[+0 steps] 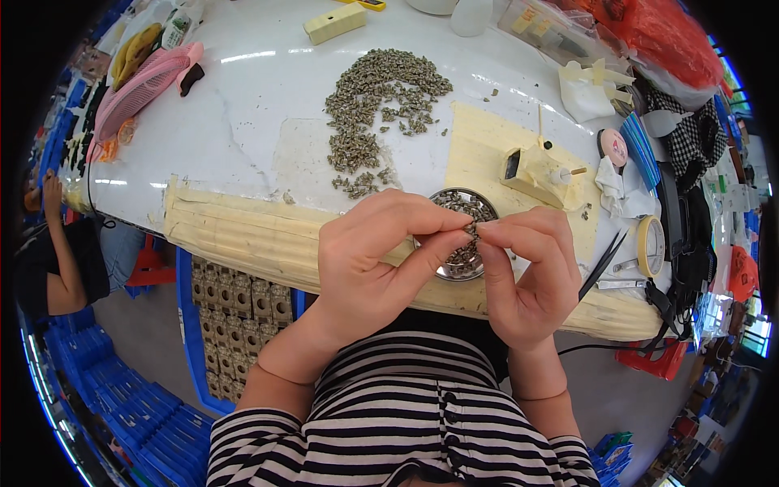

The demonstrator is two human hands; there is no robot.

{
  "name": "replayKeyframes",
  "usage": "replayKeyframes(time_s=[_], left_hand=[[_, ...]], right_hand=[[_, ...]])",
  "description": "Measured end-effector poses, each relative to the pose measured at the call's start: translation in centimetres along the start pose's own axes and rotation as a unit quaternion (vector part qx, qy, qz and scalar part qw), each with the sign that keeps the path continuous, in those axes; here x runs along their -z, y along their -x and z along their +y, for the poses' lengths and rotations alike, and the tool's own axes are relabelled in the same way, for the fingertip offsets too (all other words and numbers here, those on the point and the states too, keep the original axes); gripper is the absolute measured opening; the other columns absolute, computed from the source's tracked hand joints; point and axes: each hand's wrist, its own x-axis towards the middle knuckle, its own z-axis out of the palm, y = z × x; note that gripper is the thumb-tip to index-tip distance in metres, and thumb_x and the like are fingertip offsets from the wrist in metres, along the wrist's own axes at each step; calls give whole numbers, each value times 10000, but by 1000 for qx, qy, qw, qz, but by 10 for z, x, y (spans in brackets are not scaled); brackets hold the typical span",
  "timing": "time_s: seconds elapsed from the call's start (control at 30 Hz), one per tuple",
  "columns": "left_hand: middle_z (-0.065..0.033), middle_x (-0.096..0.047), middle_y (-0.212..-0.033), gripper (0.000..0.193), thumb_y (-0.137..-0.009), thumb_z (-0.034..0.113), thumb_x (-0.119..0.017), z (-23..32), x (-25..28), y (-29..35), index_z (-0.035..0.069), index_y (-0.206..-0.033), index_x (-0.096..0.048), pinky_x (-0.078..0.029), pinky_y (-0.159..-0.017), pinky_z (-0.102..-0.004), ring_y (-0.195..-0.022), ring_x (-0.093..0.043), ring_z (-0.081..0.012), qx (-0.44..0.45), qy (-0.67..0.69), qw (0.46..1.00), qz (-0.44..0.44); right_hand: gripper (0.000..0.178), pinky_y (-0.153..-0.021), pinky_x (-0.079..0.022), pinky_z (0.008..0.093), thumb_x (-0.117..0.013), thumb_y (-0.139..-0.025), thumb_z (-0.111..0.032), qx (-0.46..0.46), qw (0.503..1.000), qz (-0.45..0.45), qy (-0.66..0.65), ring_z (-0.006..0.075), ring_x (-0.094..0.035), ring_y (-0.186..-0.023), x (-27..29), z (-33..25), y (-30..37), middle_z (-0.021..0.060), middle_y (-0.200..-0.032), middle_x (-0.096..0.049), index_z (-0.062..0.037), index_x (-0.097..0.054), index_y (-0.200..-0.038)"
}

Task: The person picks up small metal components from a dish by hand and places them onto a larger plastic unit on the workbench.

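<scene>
Pinching tiny metal part (473, 231) between thumb and index of left hand (369, 260), tips nearly together. Meeting it with thumb and index of right hand (531, 272), tips close, other fingers curled; can't tell if actually gripping too. Holding part above round metal dish (462, 274), loaded with small metal pieces. Seeing cream taped edge (235, 229) along near side of table (243, 97). Past dish, to right: tape-wrapped fixture (544, 176) on cream sheet (471, 146). Past dish, to left: big loose pile of metal pieces (357, 101). Farther out: pale yellow block (335, 26).
</scene>
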Motion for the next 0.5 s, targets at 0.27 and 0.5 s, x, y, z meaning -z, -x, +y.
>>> replayKeyframes(time_s=[0.27,0.5], left_hand=[[-108,-701,-857,213,-744,-67,-777,3,-1,-2,-21,-944,-718,-516,-670,-275,-756,-660,-195,-98,-145,984,28],[-108,-699,-860,212,-745,-51,-782,3,-2,-1,-24,-946,-721,-520,-674,-282,-759,-660,-201,-101,-157,982,27]], right_hand=[[280,-682,-452,312,-766,-716,46,-2,1000,0,23,222,-585,-763,-2,0,0,69,-876,-663,-40,-730,-981],[286,-675,-445,307,-768,-712,46,1,1000,0,28,217,-583,-752,-2,0,0,66,-864,-666,-40,-734,-983]])
